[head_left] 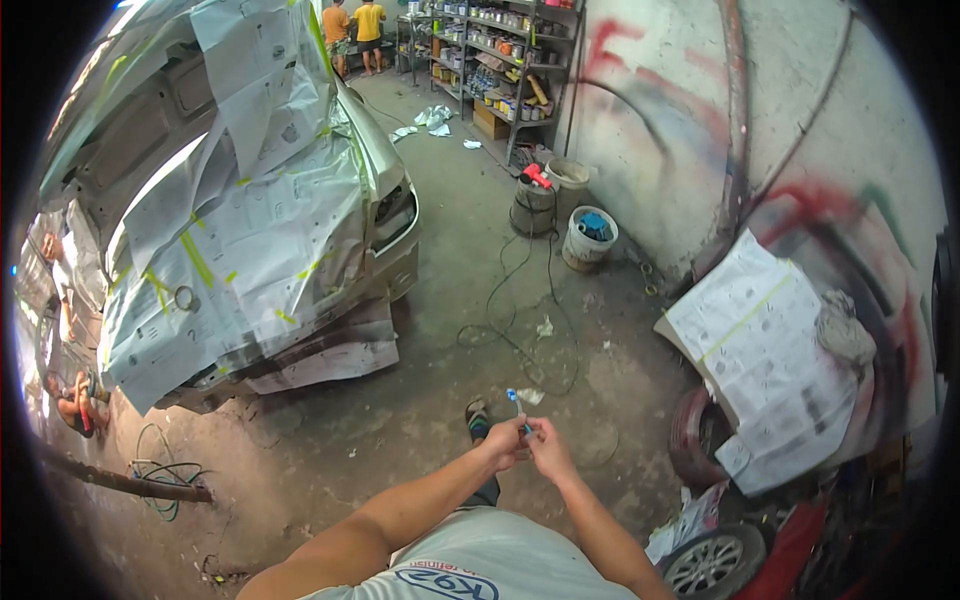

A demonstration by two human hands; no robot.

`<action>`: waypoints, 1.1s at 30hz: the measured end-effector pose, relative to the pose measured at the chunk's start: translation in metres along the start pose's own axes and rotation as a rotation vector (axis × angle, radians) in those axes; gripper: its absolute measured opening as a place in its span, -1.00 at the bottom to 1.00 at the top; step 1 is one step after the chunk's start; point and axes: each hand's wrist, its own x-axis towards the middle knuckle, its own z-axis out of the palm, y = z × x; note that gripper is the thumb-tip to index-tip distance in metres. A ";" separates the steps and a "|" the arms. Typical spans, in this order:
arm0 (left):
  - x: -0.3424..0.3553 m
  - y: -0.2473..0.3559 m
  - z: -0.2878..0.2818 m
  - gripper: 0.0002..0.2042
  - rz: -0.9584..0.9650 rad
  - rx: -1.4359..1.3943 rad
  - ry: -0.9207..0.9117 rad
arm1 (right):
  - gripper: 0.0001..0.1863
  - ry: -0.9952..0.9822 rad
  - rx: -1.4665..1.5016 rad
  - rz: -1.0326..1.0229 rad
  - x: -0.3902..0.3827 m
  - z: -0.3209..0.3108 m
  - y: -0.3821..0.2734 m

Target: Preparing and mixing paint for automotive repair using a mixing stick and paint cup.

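Both hands meet in front of my body at the lower middle. My left hand [503,443] is closed round a small slim object with a bright blue tip [512,396], which points up and away from me. At its lower end, the fingers of my right hand [548,448] are closed on the same object. Its exact kind is too small to make out. Beyond the hands, a white scrap [532,397] lies on the concrete floor. A sandalled foot [477,418] shows just left of the hands.
A car masked with paper [270,220] and yellow-green tape fills the left. Dark cable [520,345] loops over the floor toward a drum [533,208] and white bucket [590,240]. Right are a papered panel [770,340], tyre [700,440] and wheel [715,565]. Other people [368,30] stand far back.
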 end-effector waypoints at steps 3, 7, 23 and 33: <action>0.073 0.058 -0.013 -0.70 -0.027 -0.117 0.067 | -0.53 -0.175 -0.035 0.063 0.086 -0.038 -0.012; 0.115 0.138 -0.062 -0.70 0.000 0.004 0.290 | -0.38 -0.226 -0.346 0.038 0.159 -0.072 -0.008; 0.078 0.120 -0.109 -0.85 0.207 -0.538 0.921 | -0.11 -0.162 -1.156 -0.276 0.716 -0.291 -0.179; 0.222 -0.069 0.130 -0.77 0.552 -1.185 1.268 | -0.02 -0.396 -0.902 -0.028 0.888 -0.357 -0.172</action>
